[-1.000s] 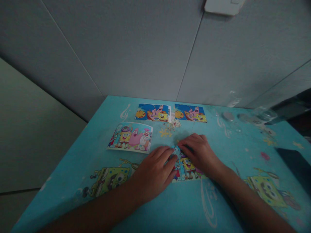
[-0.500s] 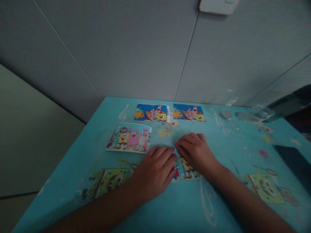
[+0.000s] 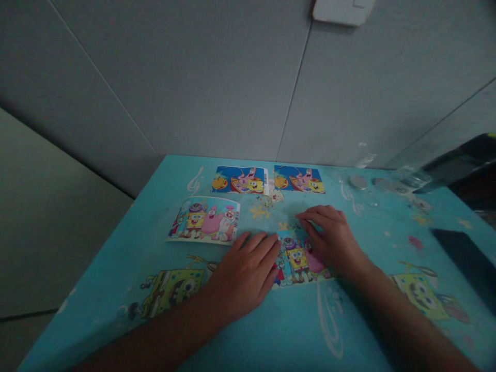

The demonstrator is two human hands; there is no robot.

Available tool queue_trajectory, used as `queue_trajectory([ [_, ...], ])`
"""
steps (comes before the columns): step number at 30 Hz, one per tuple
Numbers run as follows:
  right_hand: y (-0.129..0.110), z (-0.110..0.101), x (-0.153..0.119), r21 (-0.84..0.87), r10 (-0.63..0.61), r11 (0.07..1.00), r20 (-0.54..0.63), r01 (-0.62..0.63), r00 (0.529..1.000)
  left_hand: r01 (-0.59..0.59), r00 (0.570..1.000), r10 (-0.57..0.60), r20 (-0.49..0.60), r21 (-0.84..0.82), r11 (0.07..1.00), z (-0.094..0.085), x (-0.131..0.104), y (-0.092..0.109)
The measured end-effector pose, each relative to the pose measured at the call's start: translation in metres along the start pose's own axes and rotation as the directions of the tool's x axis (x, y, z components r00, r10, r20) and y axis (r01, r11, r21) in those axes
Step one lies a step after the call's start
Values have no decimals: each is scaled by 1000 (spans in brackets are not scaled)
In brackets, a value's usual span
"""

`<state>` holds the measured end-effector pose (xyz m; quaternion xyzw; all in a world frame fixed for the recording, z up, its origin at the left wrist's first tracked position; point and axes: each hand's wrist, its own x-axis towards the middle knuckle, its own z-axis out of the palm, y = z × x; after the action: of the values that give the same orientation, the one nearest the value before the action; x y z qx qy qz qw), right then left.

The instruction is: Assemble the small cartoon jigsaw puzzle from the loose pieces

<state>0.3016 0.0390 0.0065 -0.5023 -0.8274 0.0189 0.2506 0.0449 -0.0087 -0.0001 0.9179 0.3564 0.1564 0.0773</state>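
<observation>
My left hand [image 3: 251,271] lies with its fingers stretched out over the left end of a bright cartoon picture [image 3: 297,261], which rests on the tabletop. My right hand [image 3: 333,237] is at the picture's upper right part and covers that corner. Its thumb and fingertips are pinched together just above the top edge; anything between them is too small to make out. Small dark specks lie by these fingertips. Up and to the left is a slightly curled sheet [image 3: 205,219] with the same characters and a barcode.
Along the back lie a blue cartoon sheet with a barcode [image 3: 238,180] and a similar blue picture [image 3: 298,179]. Tiny bits [image 3: 267,201] are scattered before them. To the right are a round lid [image 3: 358,182], a clear container [image 3: 413,181] and a dark flat object [image 3: 465,258].
My right hand has moved right along the picture's top edge, uncovering more of its middle. My left hand stays where it was. The view has shifted slightly.
</observation>
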Motion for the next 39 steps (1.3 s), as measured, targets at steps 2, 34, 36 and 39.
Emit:
queue_trajectory([
  [2, 6, -4, -5, 51, -36, 998, 12, 35, 999, -6, 1000, 6, 4, -1, 1000, -1, 0, 0],
  [34, -23, -8, -8, -21, -242, 965, 298, 260, 923, 6, 999, -11, -47, -107, 994, 0, -4, -4],
  [36, -22, -8, -9, -27, -253, 961, 297, 273, 920, 7, 999, -11, -44, -110, 994, 1, -4, -5],
  [39, -22, -8, -9, -31, -264, 958, 291, 285, 920, 1, 999, -5, -40, -106, 994, 1, -4, -6],
])
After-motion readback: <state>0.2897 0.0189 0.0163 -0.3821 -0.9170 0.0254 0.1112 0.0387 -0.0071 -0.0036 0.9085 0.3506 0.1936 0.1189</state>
